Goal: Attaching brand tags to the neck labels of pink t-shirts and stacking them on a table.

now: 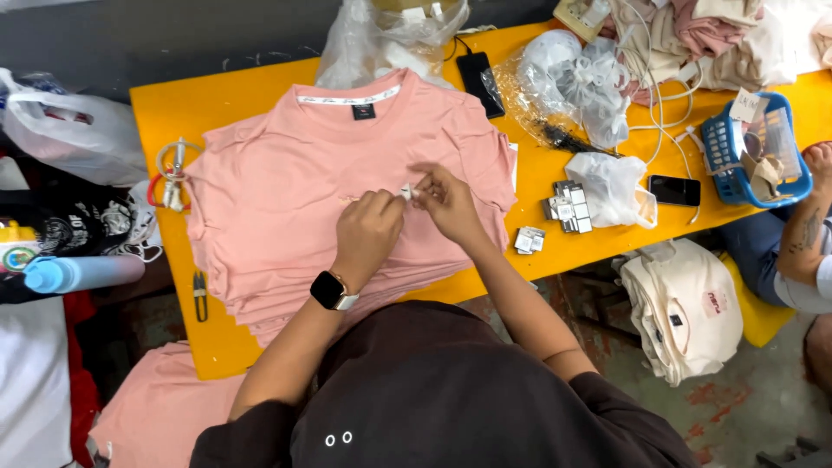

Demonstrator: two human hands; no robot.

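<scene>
Head view looked down on a yellow bench (555, 251) where a stack of pink T-shirts (286, 199) lay flat, collar away from the person, the top shirt spread smooth. Both hands met over the chest of that top shirt: the left hand (368, 232), with a dark smartwatch (329, 290) on its wrist, had its fingers curled and pinched shut on a small white tag (406, 191), and the right hand (449, 201) was also closed in a pinch grip on the same tag from the other side. The tag sat just above the fabric, near a faint mark on the chest; whether it already touched the cloth could not be told. The step in hand looked like readying or fixing that tag to the front of the shirt. The next move would likely call for steady fingertips, keeping the tag square to the shirt and pressing without wrinkling the layer beneath. A small pair of snips (200, 295) lay at the left edge of the bench, well apart from the hands, and little stacks of packaged labels (568, 208) lay to the right, beside clear plastic bags (611, 186). A blue basket (719, 160) stood further right, next to another person's arm (810, 230).
</scene>
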